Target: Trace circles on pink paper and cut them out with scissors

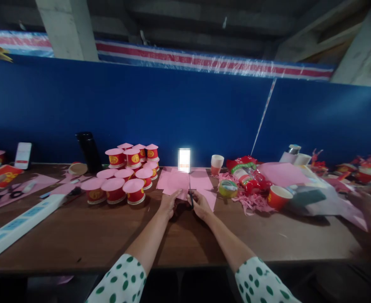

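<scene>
My left hand (169, 203) is closed on the near edge of a pink sheet of paper (176, 182). In my right hand (201, 204) is a pair of dark scissors (191, 198), its blades pointing away from me along the right side of that sheet. Whether the blades are parted is too small to tell. Beneath and behind, more pink sheets (202, 180) lie on the brown table. To the left stand several red paper cups (114, 194) with round, slightly cone-shaped pink paper tops.
A white power strip (23, 227) and a black bottle (89, 152) are on the left. On the right are a roll of tape (228, 189), pink paper shreds (251, 203), a red packet (247, 172) and a red cup (279, 198). Other people's hands (367, 204) show at both sides.
</scene>
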A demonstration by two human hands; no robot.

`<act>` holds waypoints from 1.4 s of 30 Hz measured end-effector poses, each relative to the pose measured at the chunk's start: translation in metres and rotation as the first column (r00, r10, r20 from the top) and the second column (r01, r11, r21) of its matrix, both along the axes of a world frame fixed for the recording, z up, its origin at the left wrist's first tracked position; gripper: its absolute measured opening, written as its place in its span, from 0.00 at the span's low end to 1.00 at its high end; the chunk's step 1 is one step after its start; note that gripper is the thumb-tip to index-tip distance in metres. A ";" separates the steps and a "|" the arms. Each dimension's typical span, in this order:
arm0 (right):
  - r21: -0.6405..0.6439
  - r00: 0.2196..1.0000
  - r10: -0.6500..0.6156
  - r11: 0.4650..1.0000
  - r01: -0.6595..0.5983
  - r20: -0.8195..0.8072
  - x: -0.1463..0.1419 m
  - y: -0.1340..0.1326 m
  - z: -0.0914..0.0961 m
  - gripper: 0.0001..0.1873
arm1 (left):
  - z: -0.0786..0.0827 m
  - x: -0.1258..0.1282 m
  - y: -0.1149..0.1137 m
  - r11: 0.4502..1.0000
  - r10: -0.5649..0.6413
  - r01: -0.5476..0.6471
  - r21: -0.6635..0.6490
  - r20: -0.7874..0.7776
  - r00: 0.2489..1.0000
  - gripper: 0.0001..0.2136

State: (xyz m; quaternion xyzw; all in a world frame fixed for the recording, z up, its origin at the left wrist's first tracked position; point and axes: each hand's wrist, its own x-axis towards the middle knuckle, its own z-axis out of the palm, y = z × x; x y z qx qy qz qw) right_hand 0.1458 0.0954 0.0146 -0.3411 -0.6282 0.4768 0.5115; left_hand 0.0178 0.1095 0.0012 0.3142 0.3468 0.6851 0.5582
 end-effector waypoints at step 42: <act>-0.023 0.998 0.008 1.000 -0.006 0.066 0.003 -0.003 0.002 0.14 | 0.008 0.005 -0.007 0.998 0.055 -0.055 0.002 0.002 0.998 0.21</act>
